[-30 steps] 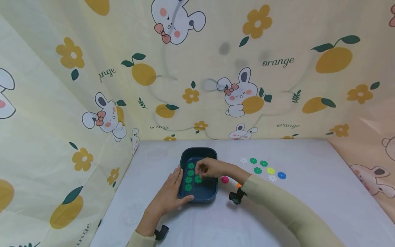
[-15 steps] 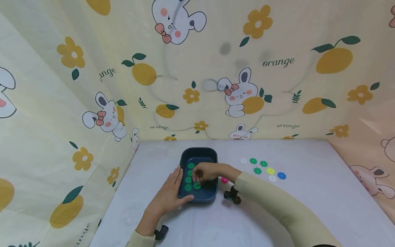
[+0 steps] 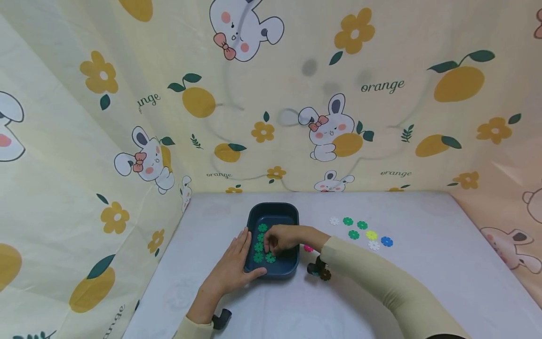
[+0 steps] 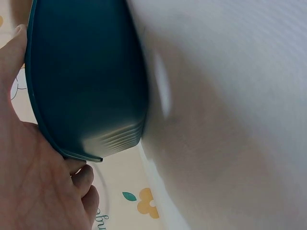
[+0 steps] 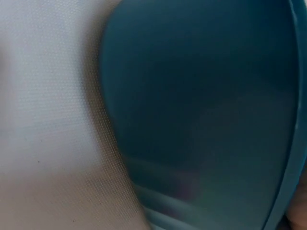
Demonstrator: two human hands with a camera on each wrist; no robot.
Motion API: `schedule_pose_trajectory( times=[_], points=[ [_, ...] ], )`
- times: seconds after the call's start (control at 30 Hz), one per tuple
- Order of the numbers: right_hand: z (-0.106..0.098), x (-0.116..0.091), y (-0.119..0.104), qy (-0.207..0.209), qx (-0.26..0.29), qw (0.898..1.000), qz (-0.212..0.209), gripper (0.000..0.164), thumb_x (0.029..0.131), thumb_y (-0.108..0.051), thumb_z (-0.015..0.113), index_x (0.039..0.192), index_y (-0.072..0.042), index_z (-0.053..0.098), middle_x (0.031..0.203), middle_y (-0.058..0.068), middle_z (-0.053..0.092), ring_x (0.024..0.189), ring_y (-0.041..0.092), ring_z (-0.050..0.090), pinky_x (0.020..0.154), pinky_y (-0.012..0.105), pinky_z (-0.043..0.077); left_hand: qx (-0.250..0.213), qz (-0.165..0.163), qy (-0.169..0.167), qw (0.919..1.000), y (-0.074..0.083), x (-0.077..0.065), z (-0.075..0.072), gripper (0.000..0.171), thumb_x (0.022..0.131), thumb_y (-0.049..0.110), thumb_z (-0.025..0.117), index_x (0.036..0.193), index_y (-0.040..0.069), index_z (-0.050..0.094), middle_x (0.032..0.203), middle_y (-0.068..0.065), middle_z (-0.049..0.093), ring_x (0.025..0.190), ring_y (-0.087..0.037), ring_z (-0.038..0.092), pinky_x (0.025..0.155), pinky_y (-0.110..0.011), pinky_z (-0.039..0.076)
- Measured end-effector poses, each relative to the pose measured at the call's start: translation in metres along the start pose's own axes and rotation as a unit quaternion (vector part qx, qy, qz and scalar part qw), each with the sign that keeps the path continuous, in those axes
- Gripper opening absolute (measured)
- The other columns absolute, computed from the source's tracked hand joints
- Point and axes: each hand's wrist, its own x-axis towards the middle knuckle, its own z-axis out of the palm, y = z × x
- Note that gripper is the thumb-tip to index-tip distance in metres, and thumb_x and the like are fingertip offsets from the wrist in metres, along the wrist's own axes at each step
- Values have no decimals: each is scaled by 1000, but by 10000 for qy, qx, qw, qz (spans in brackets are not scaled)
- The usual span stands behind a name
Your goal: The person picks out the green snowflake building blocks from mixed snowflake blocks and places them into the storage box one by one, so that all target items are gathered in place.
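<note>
My left hand [image 3: 234, 259] rests against the left side of a dark blue rectangular tray [image 3: 295, 263]. Its fingers lie straight along the wall, with the thumb at the front rim. Inside the tray, my right hand [image 3: 282, 237] reaches down with curled fingers and pinches a green flower-shaped disc [image 3: 270, 258] at the floor of the tray. Left of it, several like green discs [image 3: 258, 246] stand in a column, partly overlapped by the right hand. In the left wrist view, the hand [image 4: 43, 172] meets the tray's rim. The right wrist view shows mostly the tray's outer wall [image 5: 201, 105].
Right of the tray on the white table [image 3: 347, 292] lie loose flower discs: green [image 3: 353, 234], white [image 3: 374, 245], yellow [image 3: 371, 235] and blue [image 3: 386, 241]. A pink disc [image 3: 308, 248] is partly behind the right forearm. Patterned cloth [image 3: 271, 141] hangs behind.
My right hand has lowered slightly toward the tray's front, and the pinched green disc has moved down beside the column's front end. The left hand and tray have not moved.
</note>
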Motion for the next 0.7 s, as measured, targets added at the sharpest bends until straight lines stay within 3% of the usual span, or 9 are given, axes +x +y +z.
schedule_pose_trajectory(
  times=[0.17,0.33,0.53,0.7],
  points=[
    [-5,-4,1,197,-19,9996,-218,12,97,-3,78,108,-9,76,94,-1,72,81,6,63,77,21,57,5,4,-34,10000,0,0,-1,115,95,74,65,173,7,12,182,-8,3,167,-26,7,136,-48,14],
    [-17,-18,4,711,73,9967,-373,13,100,-7,77,112,-11,76,98,-2,72,86,8,64,82,23,59,2,-17,-9,10000,1,0,0,117,94,75,65,173,7,12,182,-7,3,167,-26,7,135,-50,14],
    [-35,-53,9,1114,478,9917,-424,15,101,-8,76,116,-6,74,98,-3,70,89,14,65,84,26,61,8,-86,16,10000,3,0,0,118,93,76,66,173,8,12,182,-7,3,167,-27,7,135,-50,14],
    [-47,-90,21,1466,551,9871,-329,12,102,-9,75,114,-9,74,99,-1,71,93,16,66,88,31,61,48,-87,-11,9999,4,0,-1,119,93,76,65,173,6,12,182,-8,3,167,-27,8,136,-48,14]
  ],
)
